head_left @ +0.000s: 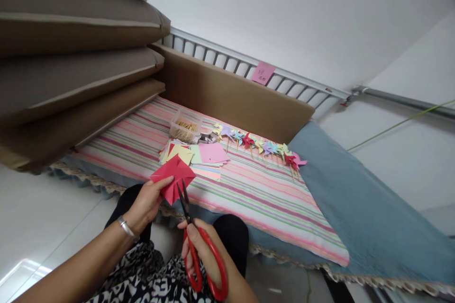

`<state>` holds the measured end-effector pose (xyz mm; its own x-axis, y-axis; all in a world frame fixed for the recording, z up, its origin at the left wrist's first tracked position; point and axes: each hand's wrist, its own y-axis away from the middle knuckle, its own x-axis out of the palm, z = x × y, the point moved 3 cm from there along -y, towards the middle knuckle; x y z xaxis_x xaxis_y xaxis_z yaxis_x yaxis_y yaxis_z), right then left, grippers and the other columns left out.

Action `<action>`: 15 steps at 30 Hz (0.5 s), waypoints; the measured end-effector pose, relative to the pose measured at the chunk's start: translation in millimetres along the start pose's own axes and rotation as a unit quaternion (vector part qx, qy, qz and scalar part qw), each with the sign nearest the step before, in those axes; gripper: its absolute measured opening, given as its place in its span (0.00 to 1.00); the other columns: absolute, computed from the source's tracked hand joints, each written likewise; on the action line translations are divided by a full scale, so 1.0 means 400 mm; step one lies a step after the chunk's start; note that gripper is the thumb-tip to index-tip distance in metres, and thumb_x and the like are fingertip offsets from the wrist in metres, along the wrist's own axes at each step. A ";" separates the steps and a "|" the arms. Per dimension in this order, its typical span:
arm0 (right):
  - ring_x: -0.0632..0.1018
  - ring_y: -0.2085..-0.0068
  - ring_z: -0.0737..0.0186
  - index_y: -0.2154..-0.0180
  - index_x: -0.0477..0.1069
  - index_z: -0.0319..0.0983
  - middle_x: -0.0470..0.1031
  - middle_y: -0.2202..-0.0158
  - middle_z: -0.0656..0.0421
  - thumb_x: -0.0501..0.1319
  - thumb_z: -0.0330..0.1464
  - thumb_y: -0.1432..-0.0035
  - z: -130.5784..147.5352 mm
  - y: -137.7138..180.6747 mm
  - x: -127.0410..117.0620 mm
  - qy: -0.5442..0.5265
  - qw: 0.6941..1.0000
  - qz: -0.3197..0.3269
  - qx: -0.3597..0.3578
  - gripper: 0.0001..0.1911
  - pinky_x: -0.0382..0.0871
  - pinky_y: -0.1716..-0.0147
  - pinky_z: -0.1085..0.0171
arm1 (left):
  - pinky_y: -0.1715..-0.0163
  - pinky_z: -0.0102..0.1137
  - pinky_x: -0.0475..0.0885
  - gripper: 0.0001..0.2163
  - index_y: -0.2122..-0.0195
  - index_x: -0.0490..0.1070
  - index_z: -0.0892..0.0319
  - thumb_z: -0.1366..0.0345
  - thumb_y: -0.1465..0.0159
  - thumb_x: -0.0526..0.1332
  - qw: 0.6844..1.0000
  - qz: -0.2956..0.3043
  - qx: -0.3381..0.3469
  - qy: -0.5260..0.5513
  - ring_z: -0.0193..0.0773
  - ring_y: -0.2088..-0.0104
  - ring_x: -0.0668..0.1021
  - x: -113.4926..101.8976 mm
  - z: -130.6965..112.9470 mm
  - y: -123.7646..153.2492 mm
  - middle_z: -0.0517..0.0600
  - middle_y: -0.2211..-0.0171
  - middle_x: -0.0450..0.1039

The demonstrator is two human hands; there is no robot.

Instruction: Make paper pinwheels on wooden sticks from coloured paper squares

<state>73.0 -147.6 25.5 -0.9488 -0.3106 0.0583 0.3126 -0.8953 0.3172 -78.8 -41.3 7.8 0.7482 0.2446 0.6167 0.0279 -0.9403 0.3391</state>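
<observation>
Nearest you, your right hand [204, 251] is clenched through the red handles of the scissors [194, 241], blades parted at the edge of the red paper [173, 177]. Your left hand [147, 201] pinches that folded paper by its lower corner above the bed's near edge, keeping it taut for the blades. Beyond it, on the striped bed cover [256, 194], coloured paper squares [199, 156] lie fanned. Farther back, a clear plastic box [185, 129] holds thin wooden sticks, beside a row of finished pinwheels [261, 147].
</observation>
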 end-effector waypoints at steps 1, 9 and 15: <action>0.65 0.83 0.72 0.62 0.68 0.36 0.67 0.79 0.63 0.52 0.52 0.40 -0.006 0.005 0.002 0.002 1.000 -0.004 0.006 0.24 0.60 0.84 0.72 | 0.70 0.30 0.75 0.10 0.70 0.76 0.67 0.72 0.55 0.71 1.000 0.001 0.002 0.005 0.38 0.75 0.79 0.002 -0.001 0.003 0.54 0.73 0.80; 0.61 0.85 0.73 0.61 0.68 0.38 0.63 0.82 0.67 0.55 0.53 0.44 0.008 0.022 0.011 0.018 0.998 -0.052 0.041 0.24 0.57 0.85 0.73 | 0.74 0.28 0.74 0.09 0.71 0.75 0.66 0.73 0.54 0.70 0.999 -0.029 0.001 0.039 0.36 0.77 0.78 0.013 0.000 0.016 0.51 0.76 0.79; 0.60 0.87 0.72 0.66 0.68 0.38 0.62 0.86 0.68 0.55 0.53 0.44 0.016 0.010 0.021 0.062 0.994 -0.075 0.049 0.23 0.56 0.87 0.72 | 0.73 0.27 0.74 0.08 0.71 0.75 0.66 0.74 0.53 0.70 0.998 -0.032 0.000 0.060 0.35 0.77 0.78 0.020 0.016 0.022 0.50 0.76 0.79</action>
<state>65.8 -151.9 33.4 -0.9696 -0.2177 -0.1117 0.1558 -0.9015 0.4038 -68.3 -48.9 11.2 0.6596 0.3317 0.6745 0.0739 -0.9216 0.3809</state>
